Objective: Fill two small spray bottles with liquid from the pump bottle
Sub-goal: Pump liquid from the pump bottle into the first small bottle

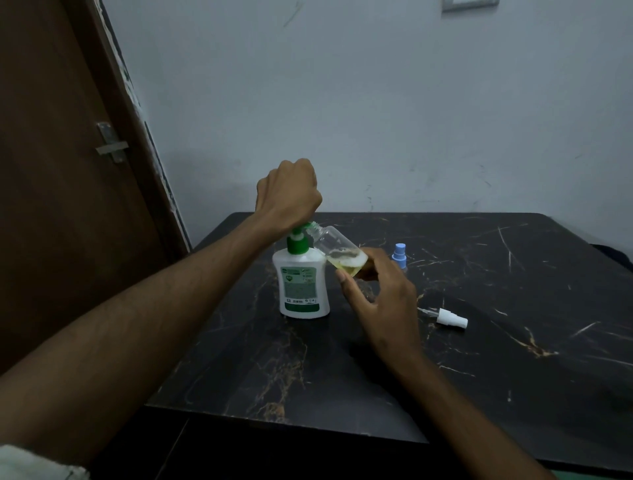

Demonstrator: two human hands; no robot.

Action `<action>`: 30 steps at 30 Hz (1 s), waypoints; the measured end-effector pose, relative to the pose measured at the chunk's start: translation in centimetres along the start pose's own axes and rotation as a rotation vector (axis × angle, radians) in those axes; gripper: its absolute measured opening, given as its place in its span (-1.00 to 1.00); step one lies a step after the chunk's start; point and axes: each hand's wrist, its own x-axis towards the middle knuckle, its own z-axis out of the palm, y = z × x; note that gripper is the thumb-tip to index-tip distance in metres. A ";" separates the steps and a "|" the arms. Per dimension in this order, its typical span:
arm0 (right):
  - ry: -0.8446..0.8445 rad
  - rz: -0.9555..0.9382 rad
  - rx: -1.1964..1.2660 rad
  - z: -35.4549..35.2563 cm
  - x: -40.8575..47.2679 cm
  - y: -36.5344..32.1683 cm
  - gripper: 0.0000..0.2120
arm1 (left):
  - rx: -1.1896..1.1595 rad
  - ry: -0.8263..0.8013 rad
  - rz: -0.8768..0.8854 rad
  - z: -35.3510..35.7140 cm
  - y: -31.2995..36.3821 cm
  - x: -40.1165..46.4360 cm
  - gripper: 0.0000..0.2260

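The first fill is under way: near the worktop's [342, 394] back-left corner the left hand [289, 195], curled in a fist, bears on the pump bottle's [303, 281] head while the right hand [373, 291] pinches the tilted spray bottle [337, 250], mouth at the nozzle. It looks barely filled, so more strokes seem needed, mouth kept at the nozzle; the second bottle [399, 257] waits capped behind the right hand.

— Item: setting. Classification?
— Plain room in a home, by its fittings. Far side: bare pale painted wall [376, 102], scuffed.
— Left?
— Brown wooden door [51, 171] with a metal latch [111, 144], frame paint chipped.
— Furniture?
— One black marble-pattern table [513, 342], pushed against the wall. A switch plate [469, 4] shows at the far top right.
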 end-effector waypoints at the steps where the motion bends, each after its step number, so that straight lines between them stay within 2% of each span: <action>1: 0.000 0.001 -0.002 0.0 0.0 0.0 -0.71 | 0.005 0.004 0.006 -0.2 0.0 0.1 -0.87; 9: 0.004 -0.008 0.001 0.0 -0.1 -0.2 -0.69 | 0.014 0.007 0.008 0.4 -0.1 0.1 -0.83; 14: 0.008 -0.007 0.019 -0.1 0.0 -0.4 -0.72 | 0.020 0.013 0.039 -0.5 0.0 0.4 -0.74; 21: 0.000 -0.013 0.023 -0.1 -0.1 -0.4 -0.67 | 0.002 0.006 -0.007 0.2 -0.2 0.0 -0.88; 24: -0.003 -0.018 0.025 -0.2 -0.1 -0.6 -0.63 | 0.019 0.004 0.014 -0.2 -0.1 0.2 -0.88; 30: -0.006 -0.014 0.017 -0.1 -0.1 -0.3 -0.67 | 0.008 0.021 0.005 0.3 -0.3 0.2 -0.85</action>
